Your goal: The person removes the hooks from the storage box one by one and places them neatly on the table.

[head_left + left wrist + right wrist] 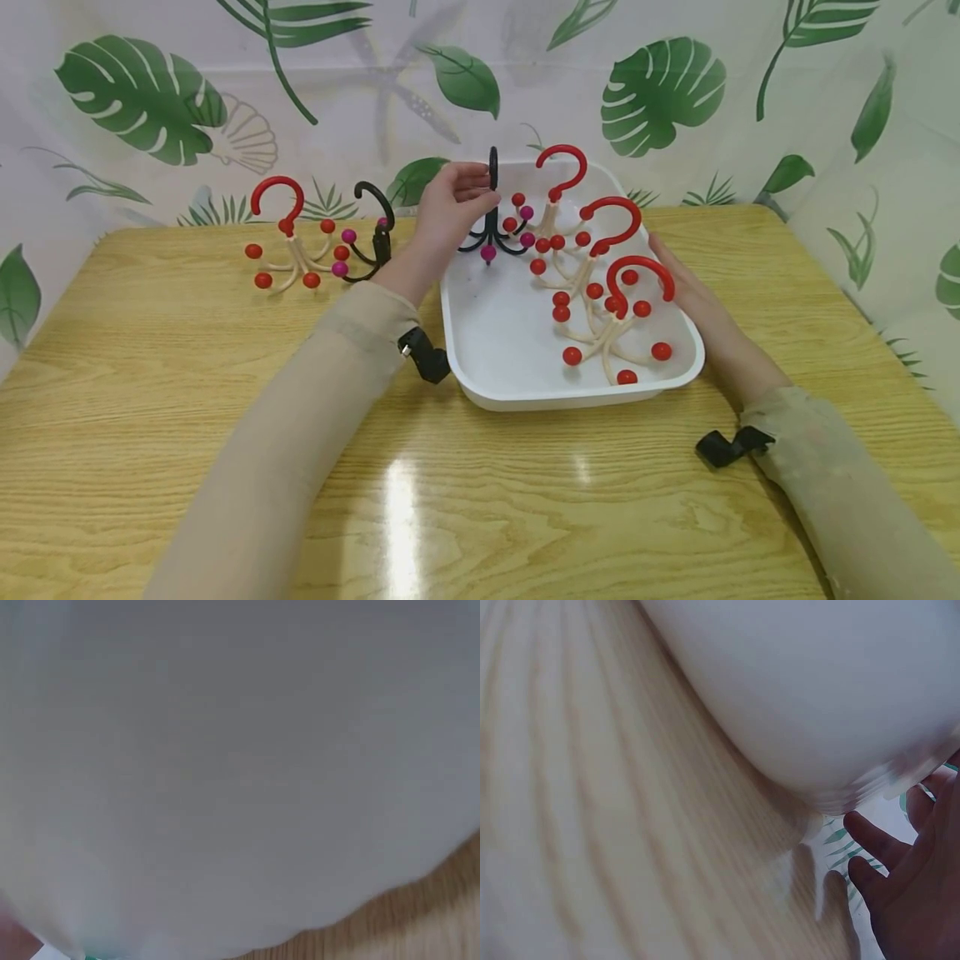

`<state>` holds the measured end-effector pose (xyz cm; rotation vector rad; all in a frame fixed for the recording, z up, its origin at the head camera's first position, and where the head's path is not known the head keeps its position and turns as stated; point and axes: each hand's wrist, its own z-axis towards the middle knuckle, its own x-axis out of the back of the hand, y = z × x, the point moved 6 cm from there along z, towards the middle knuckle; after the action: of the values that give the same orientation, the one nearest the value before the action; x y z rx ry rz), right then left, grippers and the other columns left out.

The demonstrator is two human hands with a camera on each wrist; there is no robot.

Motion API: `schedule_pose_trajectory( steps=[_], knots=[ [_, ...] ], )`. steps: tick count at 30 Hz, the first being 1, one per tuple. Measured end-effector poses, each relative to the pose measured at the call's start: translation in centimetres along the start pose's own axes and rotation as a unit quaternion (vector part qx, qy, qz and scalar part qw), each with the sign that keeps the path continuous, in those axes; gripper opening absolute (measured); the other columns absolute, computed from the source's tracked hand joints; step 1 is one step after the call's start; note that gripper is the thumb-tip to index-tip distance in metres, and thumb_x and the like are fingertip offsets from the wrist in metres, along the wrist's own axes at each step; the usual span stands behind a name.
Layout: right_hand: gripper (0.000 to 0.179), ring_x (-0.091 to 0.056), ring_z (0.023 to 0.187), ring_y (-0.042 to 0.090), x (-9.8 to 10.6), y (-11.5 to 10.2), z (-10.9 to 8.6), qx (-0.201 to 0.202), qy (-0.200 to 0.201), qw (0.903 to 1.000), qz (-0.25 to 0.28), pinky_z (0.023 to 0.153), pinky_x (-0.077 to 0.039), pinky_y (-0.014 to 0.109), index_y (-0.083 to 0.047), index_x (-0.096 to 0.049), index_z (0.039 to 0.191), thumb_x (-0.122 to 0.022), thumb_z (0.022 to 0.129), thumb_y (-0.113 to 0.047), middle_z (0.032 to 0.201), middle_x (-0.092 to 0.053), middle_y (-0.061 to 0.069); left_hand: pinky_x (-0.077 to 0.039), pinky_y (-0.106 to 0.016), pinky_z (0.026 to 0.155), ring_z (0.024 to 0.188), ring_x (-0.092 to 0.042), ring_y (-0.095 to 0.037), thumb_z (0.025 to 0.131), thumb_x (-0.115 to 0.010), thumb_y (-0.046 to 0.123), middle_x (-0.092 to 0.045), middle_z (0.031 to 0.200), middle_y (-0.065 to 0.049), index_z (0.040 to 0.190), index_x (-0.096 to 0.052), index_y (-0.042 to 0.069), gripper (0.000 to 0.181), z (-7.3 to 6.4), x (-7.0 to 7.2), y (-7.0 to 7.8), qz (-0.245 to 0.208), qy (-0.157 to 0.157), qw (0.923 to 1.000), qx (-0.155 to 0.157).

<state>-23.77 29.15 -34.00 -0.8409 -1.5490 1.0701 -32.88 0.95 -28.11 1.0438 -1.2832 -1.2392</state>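
Observation:
A black hook hanger (491, 218), with several curved arms tipped with magenta balls, stands upright in the left part of a white plastic basin (491, 367). My left hand (450, 204) pinches its stem below the hook between thumb and fingers. On the basin's right side, my right hand (686, 287) rests against the outer wall; the right wrist view shows its fingers (877, 844) spread at the wall. Inside the basin, on the right, stand three cream hangers with red hooks and red balls: a near one (611, 337), a middle one (585, 275) and a far one (551, 218).
Left of the basin, on the wooden table (225, 400), stand a cream hanger with a red hook (292, 250) and a black hanger with magenta balls (381, 242), partly behind my left forearm. A leaf-patterned cloth (525, 100) hangs behind the table.

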Motion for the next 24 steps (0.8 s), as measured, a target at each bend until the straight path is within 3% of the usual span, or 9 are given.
schedule_pose_trajectory(
  steps=[6, 13, 24],
  knots=[
    [0.053, 0.005, 0.139, 0.013, -0.01, 0.04, 0.10, 0.003, -0.003, 1.0000, 0.001, 0.108, -0.011, 0.053, -0.046, -0.010, 0.140, -0.036, 0.095, -0.039, 0.150, -0.004, -0.017, -0.044, -0.023, 0.089, 0.102, -0.054, -0.010, 0.083, -0.066, 0.019, -0.056, 0.112, 0.002, 0.119, -0.053, 0.017, 0.038, 0.11, -0.42, -0.24, -0.007, -0.018, 0.9996, 0.022],
    [0.053, 0.004, 0.139, 0.013, 0.09, 0.09, -0.03, 0.001, 0.002, 0.9999, -0.012, 0.107, -0.012, 0.054, -0.048, -0.010, 0.140, -0.037, 0.095, -0.041, 0.150, -0.004, -0.018, -0.043, -0.027, 0.090, 0.103, -0.052, -0.012, 0.084, -0.065, 0.020, -0.055, 0.111, 0.001, 0.117, -0.055, 0.014, 0.034, 0.15, -0.58, -0.49, -0.007, -0.039, 0.9992, 0.009],
    [0.053, 0.005, 0.139, 0.014, 0.04, -0.13, -0.04, 0.003, 0.001, 0.9998, -0.021, 0.107, -0.012, 0.055, -0.046, -0.009, 0.141, -0.036, 0.095, -0.039, 0.150, -0.004, -0.017, -0.043, -0.026, 0.087, 0.098, -0.054, -0.013, 0.086, -0.062, 0.016, -0.060, 0.106, -0.002, 0.108, -0.060, 0.009, 0.023, -0.11, -0.30, -0.06, -0.019, -0.015, 0.9994, -0.026]
  ],
)
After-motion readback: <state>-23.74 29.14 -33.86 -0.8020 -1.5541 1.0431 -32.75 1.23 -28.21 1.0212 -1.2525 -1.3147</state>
